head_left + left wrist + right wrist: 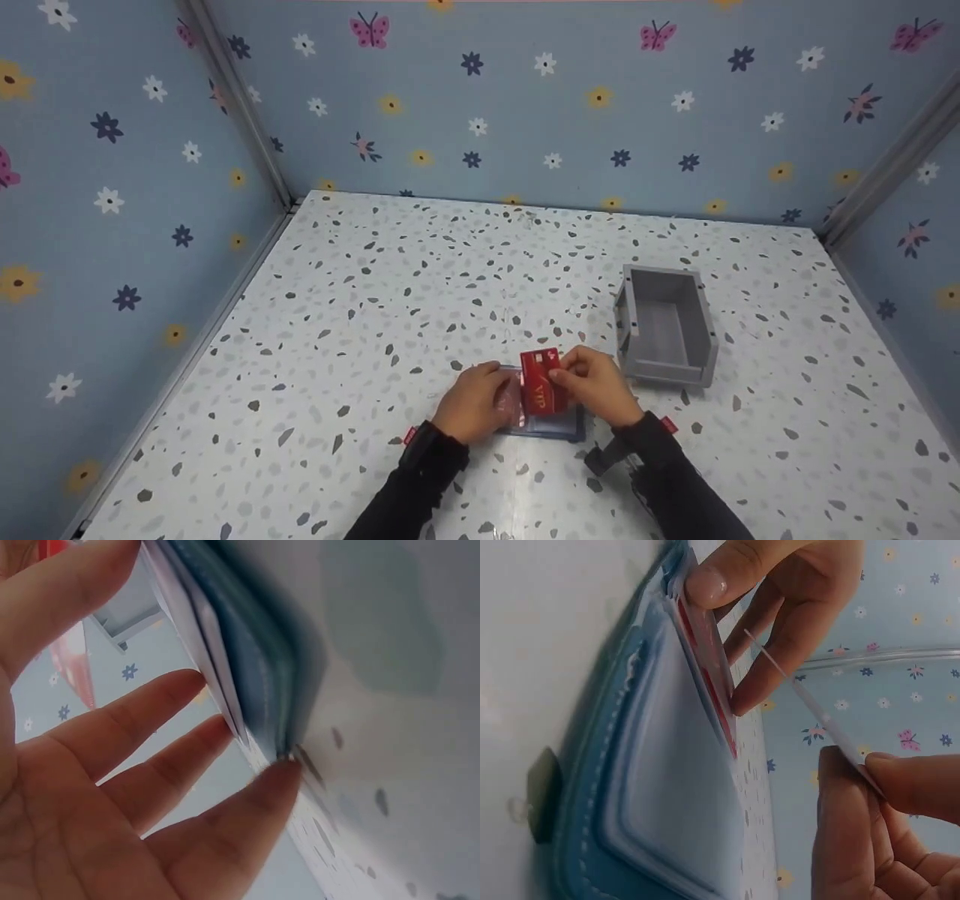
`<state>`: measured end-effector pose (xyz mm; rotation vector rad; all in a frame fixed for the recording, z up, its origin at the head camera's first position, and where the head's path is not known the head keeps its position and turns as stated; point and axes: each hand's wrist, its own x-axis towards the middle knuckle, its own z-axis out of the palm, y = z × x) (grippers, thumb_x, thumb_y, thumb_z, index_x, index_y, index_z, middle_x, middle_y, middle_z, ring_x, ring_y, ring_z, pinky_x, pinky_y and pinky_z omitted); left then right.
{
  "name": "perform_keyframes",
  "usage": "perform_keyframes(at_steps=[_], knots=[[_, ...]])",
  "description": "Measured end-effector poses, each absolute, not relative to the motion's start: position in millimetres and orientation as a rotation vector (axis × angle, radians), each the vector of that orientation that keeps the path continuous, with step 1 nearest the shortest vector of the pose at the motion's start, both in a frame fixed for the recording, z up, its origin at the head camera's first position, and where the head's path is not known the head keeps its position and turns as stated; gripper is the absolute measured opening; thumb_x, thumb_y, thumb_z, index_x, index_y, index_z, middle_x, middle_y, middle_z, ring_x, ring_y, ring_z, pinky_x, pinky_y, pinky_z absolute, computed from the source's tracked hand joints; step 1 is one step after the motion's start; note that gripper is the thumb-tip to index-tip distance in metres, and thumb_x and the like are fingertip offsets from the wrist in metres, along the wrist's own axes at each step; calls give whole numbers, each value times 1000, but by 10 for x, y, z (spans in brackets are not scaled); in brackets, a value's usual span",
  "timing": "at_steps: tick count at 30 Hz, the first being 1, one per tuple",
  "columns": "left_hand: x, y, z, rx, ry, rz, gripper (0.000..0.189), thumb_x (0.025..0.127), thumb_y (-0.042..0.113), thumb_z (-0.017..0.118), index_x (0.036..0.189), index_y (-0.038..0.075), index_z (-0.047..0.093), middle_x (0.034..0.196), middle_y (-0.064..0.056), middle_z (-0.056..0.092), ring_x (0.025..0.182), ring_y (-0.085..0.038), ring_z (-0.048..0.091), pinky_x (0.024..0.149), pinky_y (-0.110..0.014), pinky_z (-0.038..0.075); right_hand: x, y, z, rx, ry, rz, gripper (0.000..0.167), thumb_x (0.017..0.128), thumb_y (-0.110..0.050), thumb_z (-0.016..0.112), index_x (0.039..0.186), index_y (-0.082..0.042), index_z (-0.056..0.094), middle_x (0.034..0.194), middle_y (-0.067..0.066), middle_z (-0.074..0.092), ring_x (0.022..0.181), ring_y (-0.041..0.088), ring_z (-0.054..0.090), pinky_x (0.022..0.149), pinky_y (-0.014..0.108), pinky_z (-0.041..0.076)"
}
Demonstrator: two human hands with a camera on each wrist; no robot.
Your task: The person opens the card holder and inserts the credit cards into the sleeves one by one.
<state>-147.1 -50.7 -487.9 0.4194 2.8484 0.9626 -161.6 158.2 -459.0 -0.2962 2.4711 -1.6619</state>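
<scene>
Between the thumb and fingers of my right hand is a red card marked VIP, pinched by its right edge. It tilts above an open blue card holder with clear plastic sleeves. In the right wrist view the card shows nearly edge-on, raised off the sleeves. My left hand holds the holder's left side, its thumb on a sleeve with a reddish card in it. The left wrist view has its fingertips at the edge of the holder.
A grey open-topped bin stands on the speckled table, to the right of and beyond my right hand. Blue flowered panels enclose the table at the back and both sides.
</scene>
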Motion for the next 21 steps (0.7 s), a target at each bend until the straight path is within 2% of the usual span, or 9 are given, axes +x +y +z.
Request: perform_keyframes(at_steps=[5, 8, 10, 14, 17, 21], knots=[[-1473, -460, -4849, 358, 2849, 1086, 51, 82, 21, 72, 128, 2, 62, 136, -22, 56, 128, -38, 51, 110, -51, 41, -1622, 1614, -4598, -267, 2407, -1694, 12, 89, -1, 65, 89, 8, 56, 74, 15, 68, 55, 12, 61, 54, 36, 59], [-1491, -408, -4817, 306, 2733, 1298, 59, 87, 25, 69, 137, -1, 52, 135, -21, 57, 127, -35, 54, 110, -49, 42, -1671, 1639, -4701, -237, 2382, -1707, 12, 89, -2, 65, 89, 7, 56, 73, 11, 68, 56, 12, 61, 54, 35, 59], [-1505, -367, -4805, 295, 2613, 1452, 62, 90, 24, 66, 142, -2, 45, 130, -21, 60, 119, -33, 60, 103, -47, 48, -1700, 1653, -4778, -233, 2368, -1731, 13, 90, -3, 65, 90, 6, 55, 72, 9, 67, 54, 12, 61, 52, 34, 58], [-1521, -292, -4819, 263, 2441, 1622, 58, 93, 18, 62, 144, 1, 40, 109, -14, 67, 91, -22, 68, 78, -35, 58, -1724, 1649, -4875, -230, 2346, -1765, 17, 91, -7, 66, 93, 3, 54, 71, 7, 67, 53, 11, 60, 49, 29, 55], [-1533, -256, -4840, 255, 2440, 1673, 50, 93, 12, 60, 140, 1, 44, 95, -9, 66, 76, -13, 63, 66, -26, 53, -1722, 1635, -4889, -220, 2339, -1779, 18, 90, -10, 67, 93, 2, 53, 72, 6, 67, 54, 10, 59, 49, 27, 54], [-1553, -240, -4842, 246, 2479, 1705, 42, 94, 7, 57, 134, 0, 48, 89, -8, 64, 70, -10, 59, 63, -24, 50, -1719, 1628, -4903, -233, 2324, -1800, 19, 90, -10, 68, 92, 1, 52, 70, 4, 65, 53, 10, 60, 48, 27, 55]])
